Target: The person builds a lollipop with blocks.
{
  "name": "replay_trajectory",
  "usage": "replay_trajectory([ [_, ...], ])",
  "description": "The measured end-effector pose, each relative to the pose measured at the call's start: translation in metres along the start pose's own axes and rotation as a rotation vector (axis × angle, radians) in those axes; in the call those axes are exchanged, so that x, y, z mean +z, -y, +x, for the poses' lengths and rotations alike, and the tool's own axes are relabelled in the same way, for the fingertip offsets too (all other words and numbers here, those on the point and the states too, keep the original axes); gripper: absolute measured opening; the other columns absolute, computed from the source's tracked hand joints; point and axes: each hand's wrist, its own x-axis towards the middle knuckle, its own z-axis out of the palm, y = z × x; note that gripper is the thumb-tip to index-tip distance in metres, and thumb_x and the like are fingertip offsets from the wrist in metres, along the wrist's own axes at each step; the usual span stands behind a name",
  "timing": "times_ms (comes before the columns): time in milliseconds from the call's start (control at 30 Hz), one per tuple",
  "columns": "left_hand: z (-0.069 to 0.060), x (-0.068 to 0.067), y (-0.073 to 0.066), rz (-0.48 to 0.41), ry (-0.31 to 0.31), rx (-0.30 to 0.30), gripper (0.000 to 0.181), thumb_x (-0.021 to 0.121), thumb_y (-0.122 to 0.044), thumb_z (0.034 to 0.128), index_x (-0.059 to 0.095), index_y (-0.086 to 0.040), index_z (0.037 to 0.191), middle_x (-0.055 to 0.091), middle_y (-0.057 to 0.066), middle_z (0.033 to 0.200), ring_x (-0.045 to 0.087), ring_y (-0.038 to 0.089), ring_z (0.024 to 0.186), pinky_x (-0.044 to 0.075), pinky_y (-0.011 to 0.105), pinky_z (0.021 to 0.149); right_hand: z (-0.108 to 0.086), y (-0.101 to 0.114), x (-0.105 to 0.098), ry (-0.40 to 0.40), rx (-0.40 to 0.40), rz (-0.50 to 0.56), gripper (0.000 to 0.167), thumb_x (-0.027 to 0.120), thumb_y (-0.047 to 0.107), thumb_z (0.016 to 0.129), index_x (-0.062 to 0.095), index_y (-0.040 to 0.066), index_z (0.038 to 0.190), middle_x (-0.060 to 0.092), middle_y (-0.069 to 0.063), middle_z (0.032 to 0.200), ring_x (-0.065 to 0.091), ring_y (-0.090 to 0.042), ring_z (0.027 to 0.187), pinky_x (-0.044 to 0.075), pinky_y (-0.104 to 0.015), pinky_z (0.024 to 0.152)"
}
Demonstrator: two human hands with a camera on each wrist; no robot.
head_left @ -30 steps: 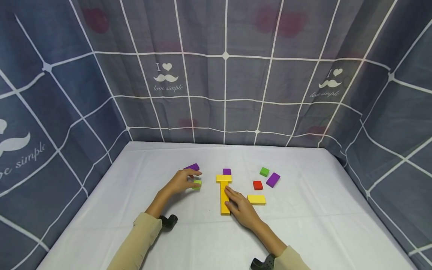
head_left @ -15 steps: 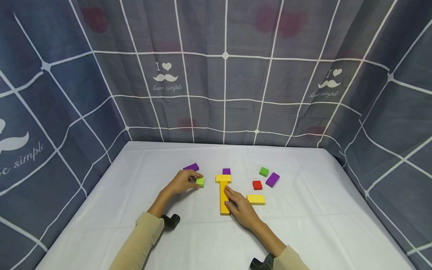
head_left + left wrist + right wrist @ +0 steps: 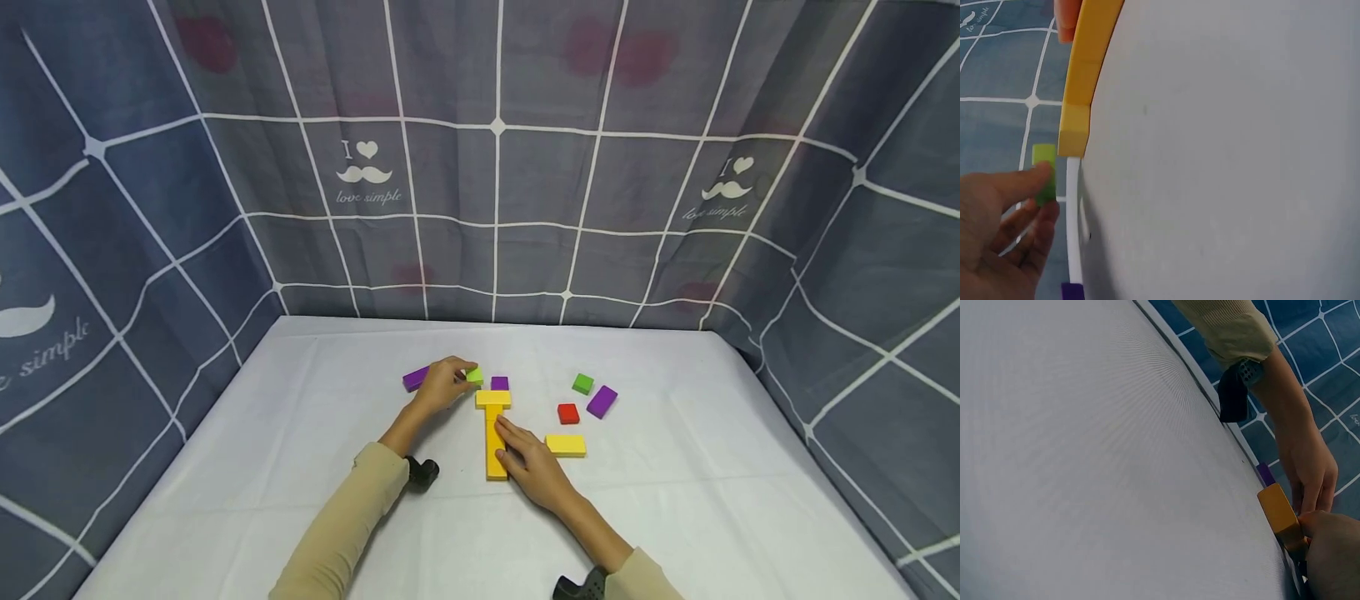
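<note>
My left hand (image 3: 444, 386) pinches a light green block (image 3: 475, 377) between thumb and fingers. It is left of a small purple block (image 3: 499, 383), with a gap between them. In the left wrist view the green block (image 3: 1044, 154) is seen raised beyond the yellow pieces. A short yellow crosspiece (image 3: 492, 400) lies across the far end of a long yellow block column (image 3: 495, 464), making a T shape. My right hand (image 3: 538, 471) rests along the right side of that column, its fingers extended and touching it; the undersides of the fingers are hidden.
On the right lie a yellow block (image 3: 566, 446), a red block (image 3: 568, 413), a green block (image 3: 582, 383) and a purple block (image 3: 602, 402). Another purple block (image 3: 415, 379) is partly behind the left hand. Grey checked curtains (image 3: 450, 183) surround the white-covered table (image 3: 697, 517).
The left hand has carried the light green block away from me and to the right, toward the small purple block. The right hand stays on the yellow column.
</note>
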Motion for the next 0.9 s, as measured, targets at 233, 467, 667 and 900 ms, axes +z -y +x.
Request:
replay_trajectory([
  [233,0.001,0.005,0.003,0.032,0.028,-0.021,0.033,0.072,-0.003,0.0783,0.066,0.0,0.11,0.064,0.015,0.105,0.061,0.021,0.084,0.052,0.03,0.073,-0.001,0.001,0.0,-0.006,0.002,-0.007,0.048,0.052,0.028,0.095,0.042,0.009,0.139,0.037,0.001,0.145,0.037,-0.018,0.129,0.034,-0.045,0.102],
  [467,-0.001,0.003,0.012,-0.038,0.068,-0.035,0.04,0.066,0.004,0.0806,0.06,0.0,0.12,0.063,0.015,0.109,0.06,0.023,0.088,0.052,0.033,0.077,0.0,0.0,0.002,-0.015,-0.011,-0.019,0.049,0.053,0.028,0.095,0.043,0.009,0.138,0.038,-0.001,0.144,0.039,-0.019,0.128,0.035,-0.047,0.1],
  [667,-0.005,0.003,0.016,-0.115,0.057,-0.115,0.038,0.054,0.0,0.0889,0.054,0.001,0.126,0.061,0.016,0.113,0.059,0.027,0.098,0.049,0.038,0.084,0.0,0.001,0.001,0.006,0.013,-0.004,0.049,0.052,0.028,0.095,0.042,0.011,0.139,0.036,0.002,0.145,0.037,-0.015,0.129,0.033,-0.045,0.102],
  [900,-0.004,0.01,0.014,-0.115,-0.006,-0.136,0.025,0.06,-0.006,0.0882,0.066,-0.003,0.112,0.065,0.013,0.106,0.06,0.024,0.092,0.05,0.036,0.079,0.0,-0.001,0.001,0.006,0.025,0.003,0.049,0.053,0.029,0.095,0.042,0.012,0.139,0.037,0.002,0.145,0.036,-0.013,0.129,0.032,-0.044,0.103],
])
